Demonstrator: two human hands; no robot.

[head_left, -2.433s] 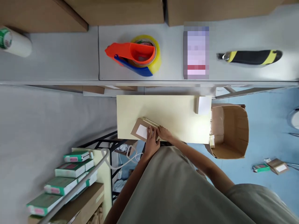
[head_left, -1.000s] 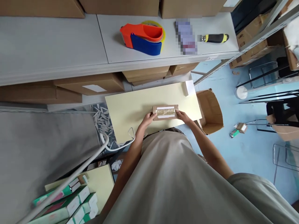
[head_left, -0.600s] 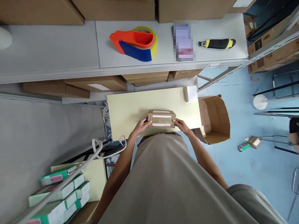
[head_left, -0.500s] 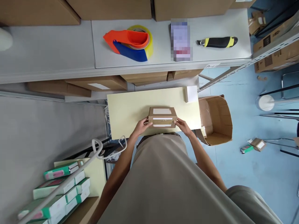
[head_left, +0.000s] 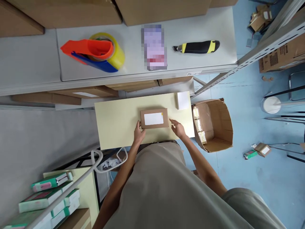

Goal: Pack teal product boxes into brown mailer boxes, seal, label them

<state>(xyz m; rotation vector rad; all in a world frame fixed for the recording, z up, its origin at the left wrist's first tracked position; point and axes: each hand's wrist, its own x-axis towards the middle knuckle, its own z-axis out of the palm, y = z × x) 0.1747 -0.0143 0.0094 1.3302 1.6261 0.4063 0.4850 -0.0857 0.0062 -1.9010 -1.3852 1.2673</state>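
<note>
A small brown cardboard box (head_left: pixel 154 126) lies flat on the pale yellow table (head_left: pixel 116 127), a white label (head_left: pixel 153 119) facing up. Close against its left end is my left hand (head_left: pixel 139 133), fingers apart; whether the fingertips touch the cardboard I cannot tell. My right hand (head_left: pixel 178 128) hovers just off the box's right end, fingers stretched out and holding nothing. Toward the table's back right corner sits a white block or stack of labels (head_left: pixel 183 100).
Above the table, a grey shelf (head_left: pixel 133 63) bears a tape dispenser (head_left: pixel 95 52), a blurred-out flat item (head_left: pixel 154 47) and a utility knife (head_left: pixel 197 47). An open carton (head_left: pixel 214 124) with several small packages stands at right. Green-and-white boxes (head_left: pixel 52 197) are stacked lower left.
The cardboard box, earlier tilted up between both hands, now lies flat on the table. My right hand has come away from its end and the left hand's fingers have loosened. The view has shifted.
</note>
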